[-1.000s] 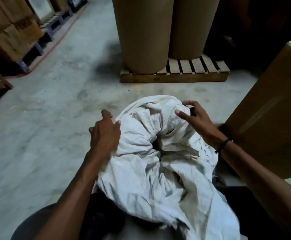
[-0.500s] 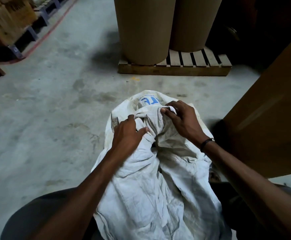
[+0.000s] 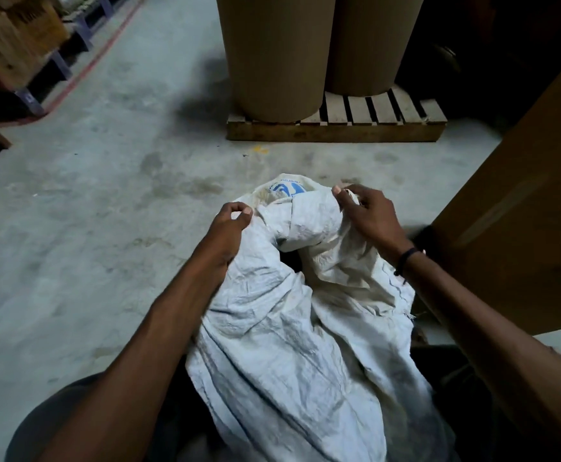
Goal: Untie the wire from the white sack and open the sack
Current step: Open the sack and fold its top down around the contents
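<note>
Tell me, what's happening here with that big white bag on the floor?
A person is working open a crumpled white woven sack that stands on the grey concrete floor. The right hand grips a fold of cloth at the sack's top edge, while the left hand is at the opposite edge with thumb and forefinger pinched together; whether it holds cloth or wire is unclear. A dark gap shows between the folds, so the mouth is partly open. No tie wire is clearly visible.

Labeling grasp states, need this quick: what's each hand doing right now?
Left hand: pinching the white sack rim.
Right hand: gripping the sack's bunched rim.
</note>
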Tool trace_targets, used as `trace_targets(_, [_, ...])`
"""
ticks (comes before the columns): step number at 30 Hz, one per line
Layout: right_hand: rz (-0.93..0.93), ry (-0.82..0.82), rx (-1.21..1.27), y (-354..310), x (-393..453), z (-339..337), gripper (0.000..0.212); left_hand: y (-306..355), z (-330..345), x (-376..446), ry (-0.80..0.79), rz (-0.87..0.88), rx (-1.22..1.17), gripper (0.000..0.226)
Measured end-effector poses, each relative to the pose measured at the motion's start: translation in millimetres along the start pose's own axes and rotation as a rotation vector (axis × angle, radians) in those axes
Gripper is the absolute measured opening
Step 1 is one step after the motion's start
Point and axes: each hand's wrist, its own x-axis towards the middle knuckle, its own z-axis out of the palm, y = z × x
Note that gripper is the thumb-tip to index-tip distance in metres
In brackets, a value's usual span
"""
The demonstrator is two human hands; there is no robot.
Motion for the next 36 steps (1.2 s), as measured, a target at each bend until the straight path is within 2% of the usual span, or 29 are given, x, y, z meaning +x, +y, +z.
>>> trace_targets(2, [-0.133,0.075,-0.187,-2,-8,2,0.055,3,0,-5,0.017,0.103,0.091,0.007])
trace_targets(5, [-0.35,-0.075,-0.23,-8,-25,2,0.085,13,-3,-10,-0.017,0.225,0.163,0.01])
trace_targets(7, [-0.395,-0.171,-0.346,-8,-34,7,0.105,16,-4,-14,-0.076,0.249,0.171,0.009])
trace_targets(10, [-0.372,-0.247,-0.572,2,-36,17,0.116,12,-1,-20,-0.064,0.246,0.489,0.064])
trace_targets(12, [-0.368,-0.267,-0.693,10,-34,25,0.11,9,3,-23,-0.073,0.245,0.616,0.081])
trace_targets(14, [-0.352,-0.274,-0.758,19,-31,32,0.103,7,3,-21,-0.119,0.223,0.537,0.08])
trace_targets(15, [-0.347,-0.287,-0.747,23,-29,33,0.098,7,0,-17,-0.15,0.182,0.426,0.076])
trace_targets(17, [-0.353,-0.344,-0.634,28,-17,26,0.091,9,-12,-9,-0.231,0.059,0.12,0.071])
trace_targets(19, [-0.371,-0.419,-0.5,24,0,10,0.087,13,-28,-4,-0.258,0.006,-0.036,0.073])
trace_targets(21, [-0.367,-0.449,-0.406,16,16,-6,0.081,15,-37,0,-0.19,0.081,0.058,0.072])
trace_targets(25, [-0.343,-0.362,-0.319,19,32,-7,0.07,2,-28,-9,0.276,0.408,0.69,0.056])
trace_targets(27, [-0.363,-0.349,-0.358,21,35,0,0.064,2,-13,-20,0.401,0.579,0.913,0.046])
trace_targets(28, [-0.364,-0.332,-0.362,18,36,3,0.059,4,-6,-25,0.377,0.664,0.947,0.039])
trace_targets(30, [-0.376,-0.266,-0.339,10,37,6,0.053,2,1,-31,0.133,0.77,0.951,0.034])
trace_targets(32, [-0.356,-0.173,-0.276,2,37,8,0.057,-6,4,-37,-0.203,0.797,1.093,0.056])
trace_targets(33, [-0.331,-0.123,-0.229,-1,37,10,0.059,-13,3,-39,-0.318,0.802,1.2,0.068])
trace_targets(35, [-0.247,-0.049,-0.147,-7,35,14,0.066,-24,-5,-38,-0.447,0.76,1.332,0.081])
trace_targets(36, [-0.215,-0.032,-0.136,-9,34,18,0.07,-28,-10,-36,-0.48,0.727,1.354,0.079])
